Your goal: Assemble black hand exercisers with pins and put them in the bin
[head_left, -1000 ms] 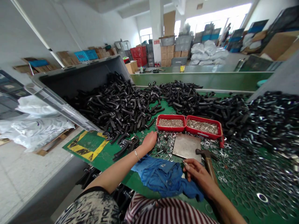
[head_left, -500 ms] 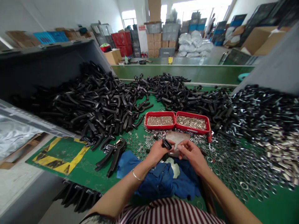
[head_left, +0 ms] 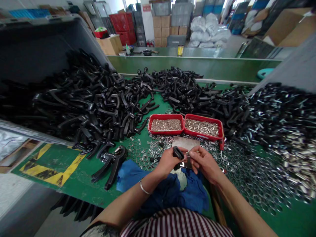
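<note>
My left hand (head_left: 168,162) is shut on a small black plastic part (head_left: 178,152), held up over a square steel plate (head_left: 185,143). My right hand (head_left: 203,162) is close beside it, with its fingertips pinched against that part on a small metal pin (head_left: 188,154), which is barely visible. Loose steel washers (head_left: 243,171) lie scattered around the plate. A blue cloth (head_left: 158,192) lies under my forearms. A black plier-like tool (head_left: 111,167) rests left of my left hand.
Two red trays (head_left: 166,125) of small metal pieces stand beyond the plate. Black plastic parts (head_left: 93,102) are heaped at left and spill from a grey bin (head_left: 41,21). Metal bolts (head_left: 278,115) are piled at right. Yellow-and-black tape (head_left: 51,169) marks the green bench.
A second ago my left hand lay flat on the bench. Now it holds the black part up, and both hands have come together over the plate. The view has tilted and shifted.
</note>
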The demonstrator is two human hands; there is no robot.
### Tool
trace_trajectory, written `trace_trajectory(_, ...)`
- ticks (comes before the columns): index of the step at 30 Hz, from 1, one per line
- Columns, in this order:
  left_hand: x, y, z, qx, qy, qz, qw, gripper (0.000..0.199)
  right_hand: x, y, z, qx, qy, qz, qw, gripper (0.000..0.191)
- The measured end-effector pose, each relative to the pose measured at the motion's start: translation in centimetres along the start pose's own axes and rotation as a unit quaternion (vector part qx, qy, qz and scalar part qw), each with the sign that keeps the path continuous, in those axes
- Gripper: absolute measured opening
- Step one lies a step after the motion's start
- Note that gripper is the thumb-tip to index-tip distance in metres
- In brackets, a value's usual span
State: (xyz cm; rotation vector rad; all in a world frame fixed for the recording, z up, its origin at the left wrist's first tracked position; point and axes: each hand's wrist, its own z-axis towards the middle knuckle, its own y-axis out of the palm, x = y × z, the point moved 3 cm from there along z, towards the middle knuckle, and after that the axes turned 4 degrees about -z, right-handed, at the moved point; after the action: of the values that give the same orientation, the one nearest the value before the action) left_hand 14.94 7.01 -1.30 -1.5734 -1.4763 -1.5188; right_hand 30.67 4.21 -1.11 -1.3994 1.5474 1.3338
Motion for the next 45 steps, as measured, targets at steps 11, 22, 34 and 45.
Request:
trace_trajectory(11, -0.1, -0.3, -0.2, -0.003, 0.104, 0.17, 0.98, 0.03, -0.3, -1.2, -0.7, 0.06, -0.029, -0.158, 0.985, 0.038)
trace_trajectory(22, 0.6, -1.2, 1.5, -0.053, 0.049, 0.15, 0.986, 0.042, -1.3, -2.2, -1.3, 0.115, -0.06, -0.154, 0.979, 0.033)
trace_trajectory(34, -1.6, 1.6, 1.2, -0.021, -0.015, -0.059, 0.998, 0.033, -0.7, 0.8, -1.8, 0.207, -0.122, -0.108, 0.965, 0.029)
trace_trajectory(45, -0.7, 3.5, -1.6, -0.289, -0.151, -0.102, 0.94, 0.04, -1.6, -0.7, -1.2, 0.045, -0.048, -0.064, 0.996, 0.023)
